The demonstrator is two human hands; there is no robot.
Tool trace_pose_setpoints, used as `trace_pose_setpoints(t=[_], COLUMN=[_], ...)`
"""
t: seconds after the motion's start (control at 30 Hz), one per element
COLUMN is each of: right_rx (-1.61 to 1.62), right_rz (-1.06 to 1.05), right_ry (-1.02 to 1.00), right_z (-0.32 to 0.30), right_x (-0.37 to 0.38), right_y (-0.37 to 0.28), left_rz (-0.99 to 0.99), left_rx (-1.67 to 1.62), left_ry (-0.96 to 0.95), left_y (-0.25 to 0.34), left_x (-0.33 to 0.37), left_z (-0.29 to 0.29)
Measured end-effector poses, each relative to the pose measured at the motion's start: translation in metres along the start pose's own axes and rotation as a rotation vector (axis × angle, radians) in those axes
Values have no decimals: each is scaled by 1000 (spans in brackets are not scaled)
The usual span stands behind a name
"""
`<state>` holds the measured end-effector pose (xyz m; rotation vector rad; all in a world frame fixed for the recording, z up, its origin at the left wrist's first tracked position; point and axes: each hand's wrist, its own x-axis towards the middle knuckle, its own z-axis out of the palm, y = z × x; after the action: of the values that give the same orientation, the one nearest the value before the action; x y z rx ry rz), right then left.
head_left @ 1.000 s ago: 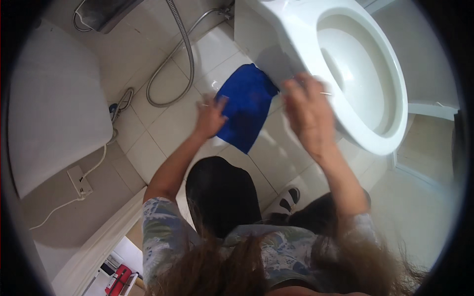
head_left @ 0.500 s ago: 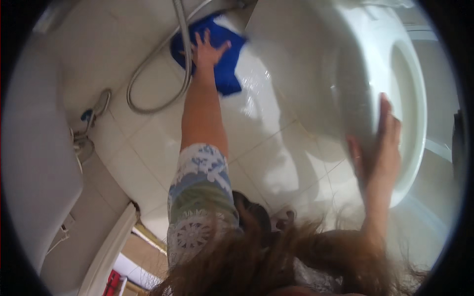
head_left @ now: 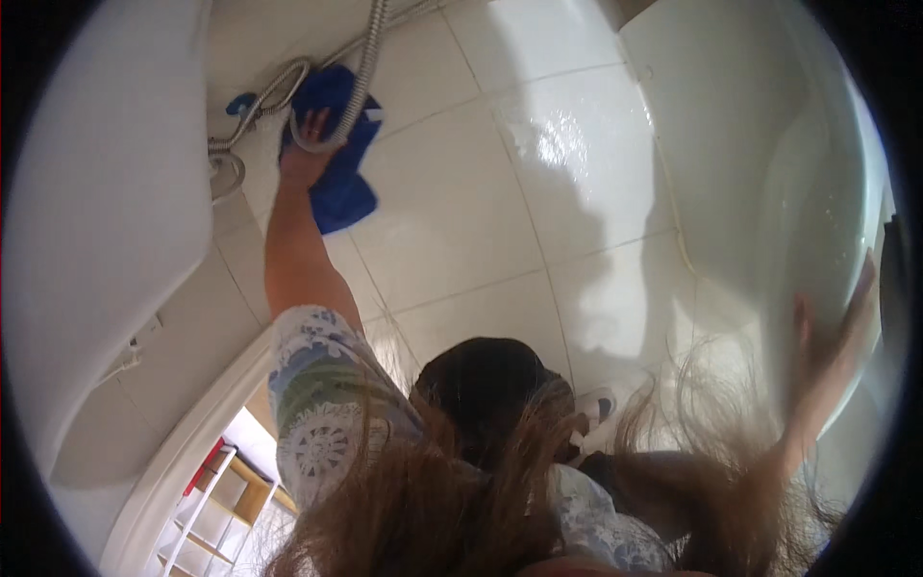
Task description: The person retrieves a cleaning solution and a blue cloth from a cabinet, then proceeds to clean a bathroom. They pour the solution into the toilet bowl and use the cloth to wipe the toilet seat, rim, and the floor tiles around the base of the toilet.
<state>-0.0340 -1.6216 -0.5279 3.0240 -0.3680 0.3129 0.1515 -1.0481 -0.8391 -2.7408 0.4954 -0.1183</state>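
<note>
A blue cloth (head_left: 344, 200) is spread over the pale floor tiles at the upper left, next to the wall fittings. My left hand (head_left: 305, 162) lies on it, palm down with fingers stretched out. A loop of metal shower hose (head_left: 362, 82) hangs in front of that hand and hides part of its fingers. At the right side, my right hand (head_left: 829, 351) leans on the rim of a white toilet (head_left: 817, 212), its thumb apart from its fingers. Those fingers are stretched along the rim and not wrapped round anything.
A large smooth white fixture (head_left: 106, 183) fills the left edge. A valve with a blue handle (head_left: 242, 104) and a coiled hose sits by the wall. Wet patches shine on the floor tiles (head_left: 562, 144). Lower left, a doorway shows a shelf unit (head_left: 216, 505). Dark clothing and long hair cover the lower middle.
My left hand and the blue cloth have moved left across the floor, toward the wall valve and under the hose loop. The view has shifted; my right hand stays at the toilet rim.
</note>
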Motion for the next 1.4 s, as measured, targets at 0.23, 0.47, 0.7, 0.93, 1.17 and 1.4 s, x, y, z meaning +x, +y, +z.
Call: trace_pose_setpoints(t=[0.23, 0.47, 0.7, 0.93, 1.17, 1.4], right_rx=[7, -53, -89, -77, -165, -92], right_rz=[-50, -66, -61, -104, -34, -61], right_ry=[18, 16, 10, 63, 36, 59], right_z=[-14, -8, -9, -11, -18, -8], right_x=[-4, -9, -12, -9, -20, -5], right_y=[-12, -8, -2, 5, 8, 7], left_rz=[-194, -860, -1360, -1230, -950, -1099], left_rx=[-186, -501, -786, -511, -671, -1214], left_ry=[-299, -347, -253, -311, -355, 371], left_y=[14, 62, 45, -50, -16, -92], left_x=[-35, -129, -148, -41, -6, -15], left_z=[-36, -22, -27, 30, 34, 112])
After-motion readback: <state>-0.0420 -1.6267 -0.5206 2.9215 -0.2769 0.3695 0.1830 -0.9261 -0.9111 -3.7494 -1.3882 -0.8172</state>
